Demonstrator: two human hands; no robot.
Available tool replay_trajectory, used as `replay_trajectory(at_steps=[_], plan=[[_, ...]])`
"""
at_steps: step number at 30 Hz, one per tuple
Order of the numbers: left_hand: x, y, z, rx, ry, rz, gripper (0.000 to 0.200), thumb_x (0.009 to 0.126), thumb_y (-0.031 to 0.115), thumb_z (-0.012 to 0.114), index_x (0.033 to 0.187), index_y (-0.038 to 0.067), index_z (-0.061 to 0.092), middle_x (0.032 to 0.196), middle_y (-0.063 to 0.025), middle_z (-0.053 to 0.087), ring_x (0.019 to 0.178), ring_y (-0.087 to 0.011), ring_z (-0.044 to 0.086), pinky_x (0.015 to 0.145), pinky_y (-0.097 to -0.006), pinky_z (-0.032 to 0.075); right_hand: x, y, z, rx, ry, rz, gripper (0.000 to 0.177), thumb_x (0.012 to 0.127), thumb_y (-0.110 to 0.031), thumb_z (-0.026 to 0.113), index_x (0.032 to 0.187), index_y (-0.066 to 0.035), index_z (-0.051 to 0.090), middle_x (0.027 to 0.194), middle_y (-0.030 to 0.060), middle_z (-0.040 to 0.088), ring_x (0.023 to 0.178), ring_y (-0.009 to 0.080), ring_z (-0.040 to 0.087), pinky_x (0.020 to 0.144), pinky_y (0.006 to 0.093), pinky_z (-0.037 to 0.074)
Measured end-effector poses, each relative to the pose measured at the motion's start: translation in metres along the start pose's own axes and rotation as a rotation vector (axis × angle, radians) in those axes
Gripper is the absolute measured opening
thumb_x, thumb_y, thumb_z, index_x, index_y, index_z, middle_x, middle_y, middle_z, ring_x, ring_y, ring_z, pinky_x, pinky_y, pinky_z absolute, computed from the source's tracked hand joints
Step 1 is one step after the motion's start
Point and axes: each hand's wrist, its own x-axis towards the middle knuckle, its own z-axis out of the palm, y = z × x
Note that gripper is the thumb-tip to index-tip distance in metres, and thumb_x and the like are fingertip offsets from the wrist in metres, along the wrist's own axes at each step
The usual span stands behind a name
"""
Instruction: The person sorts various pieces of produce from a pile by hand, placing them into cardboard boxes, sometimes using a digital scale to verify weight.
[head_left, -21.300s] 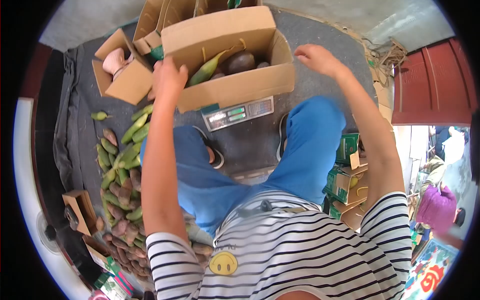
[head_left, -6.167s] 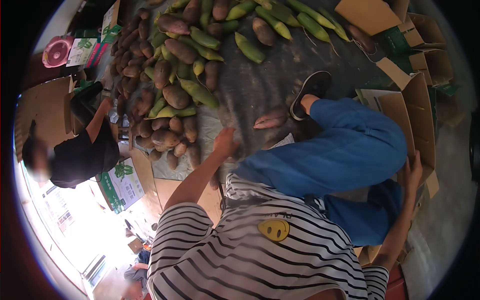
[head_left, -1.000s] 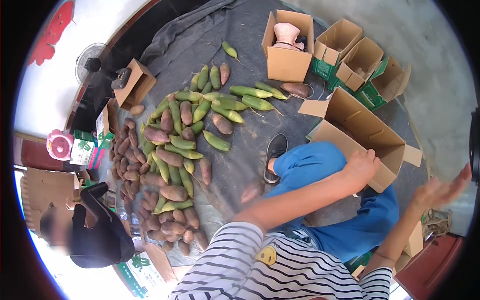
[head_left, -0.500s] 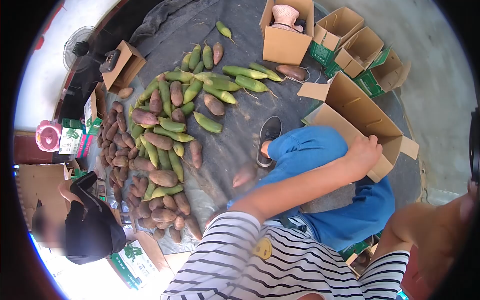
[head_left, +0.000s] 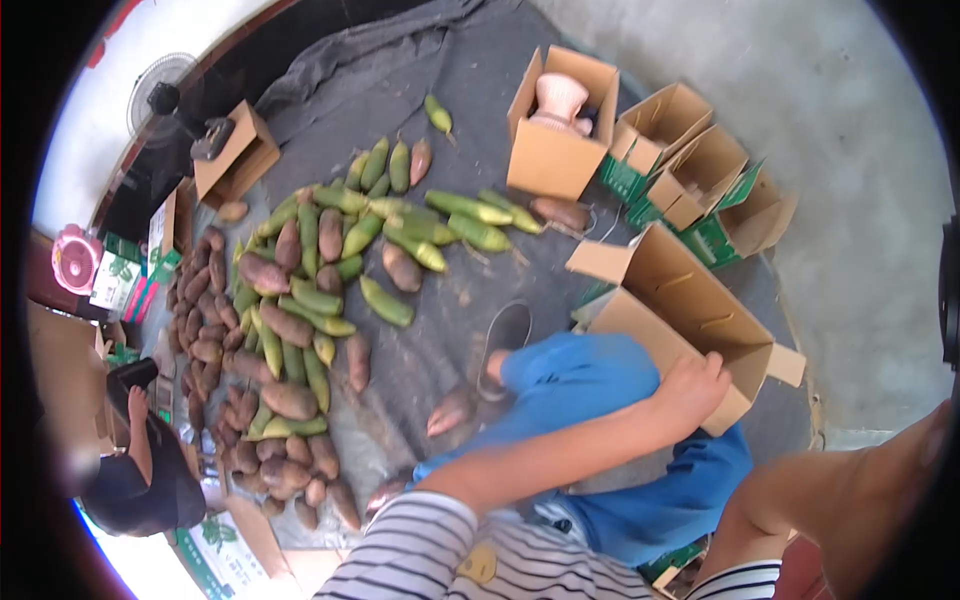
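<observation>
My left hand has its fingers bent over the near edge of a large open cardboard box, beside my blue-trousered knee. The inside of this box that shows holds nothing. On the right, my raised right arm reaches the dark frame edge; my right hand is barely visible there, its fingers and anything in them unclear. Green radishes and reddish-brown tubers lie in a big pile to the left of my legs. One tuber rests near my shoe.
Behind the large box stand a carton with a pink item inside and several green-and-brown boxes. A dark sheet covers the floor. Another person sits at the lower left. A fan and a pink fan stand beyond.
The head view has shifted, so most of the scene sits lower and further left. My left hand stays on the box edge. The other person's arm and posture have changed.
</observation>
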Motion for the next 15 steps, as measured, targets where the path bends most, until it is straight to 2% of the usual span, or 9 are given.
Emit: replay_trajectory(at_steps=[2,4,8,11,13,14,15], plan=[[0.001,0.001,-0.001,0.048,-0.020,-0.007,0.032,0.062,0.010,0.067,0.090,0.002,0.054,0.092,-0.0136,0.053,0.076,-0.0226,0.059,0.063,-0.0333,0.041,0.002,0.000,-0.001,0.008,0.014,0.008,0.051,0.093,-0.034,0.050,0.115,0.012,0.051,0.097,0.0210,0.062,0.085,0.0321,0.061,0.088,0.0424,0.046],[0.002,0.000,0.001,0.047,0.053,-0.015,0.032,0.061,0.011,0.068,0.090,0.002,0.055,0.094,-0.0144,0.053,0.073,-0.0232,0.059,0.062,-0.0340,0.042,0.007,0.000,-0.003,0.019,0.033,0.016,0.052,0.093,-0.035,0.050,0.115,0.012,0.051,0.097,0.0207,0.062,0.085,0.0320,0.061,0.088,0.0421,0.046],[0.001,-0.002,0.010,0.033,0.080,-0.052,0.027,0.060,0.011,0.069,0.083,0.005,0.057,0.082,-0.0101,0.052,0.071,-0.0234,0.057,0.061,-0.0350,0.042,0.013,-0.003,0.003,0.075,0.061,0.036,0.053,0.093,-0.037,0.050,0.114,0.011,0.052,0.097,0.0202,0.062,0.085,0.0316,0.061,0.087,0.0415,0.046],[0.002,-0.001,0.006,0.060,0.046,-0.086,0.029,0.060,0.012,0.070,0.085,0.005,0.056,0.084,-0.0105,0.052,0.074,-0.0235,0.057,0.063,-0.0352,0.043,0.015,-0.009,0.006,0.130,0.055,0.058,0.054,0.093,-0.039,0.050,0.114,0.011,0.052,0.097,0.0198,0.061,0.086,0.0313,0.061,0.087,0.0411,0.046],[0.004,0.000,0.005,0.019,0.048,-0.127,0.029,0.062,0.013,0.069,0.087,0.005,0.056,0.087,-0.0117,0.053,0.080,-0.0250,0.058,0.066,-0.0357,0.044,0.011,-0.017,0.014,0.179,-0.066,0.082,0.054,0.093,-0.039,0.050,0.114,0.010,0.053,0.097,0.0196,0.061,0.086,0.0312,0.060,0.087,0.0408,0.046],[0.007,0.001,0.004,-0.004,0.050,-0.146,0.029,0.063,0.014,0.068,0.088,0.005,0.056,0.089,-0.0122,0.053,0.082,-0.0257,0.058,0.067,-0.0359,0.044,0.006,-0.022,0.021,0.193,-0.162,0.058,0.050,0.091,-0.038,0.053,0.113,0.007,0.055,0.099,0.0192,0.061,0.087,0.0323,0.060,0.085,0.0397,0.046],[0.010,0.000,0.004,-0.090,0.147,-0.143,0.030,0.066,0.016,0.067,0.091,0.005,0.055,0.090,-0.0121,0.053,0.083,-0.0257,0.058,0.068,-0.0357,0.044,0.002,-0.027,0.028,0.208,-0.259,0.035,0.046,0.089,-0.037,0.055,0.112,0.003,0.057,0.101,0.0188,0.061,0.088,0.0335,0.060,0.082,0.0386,0.046]])
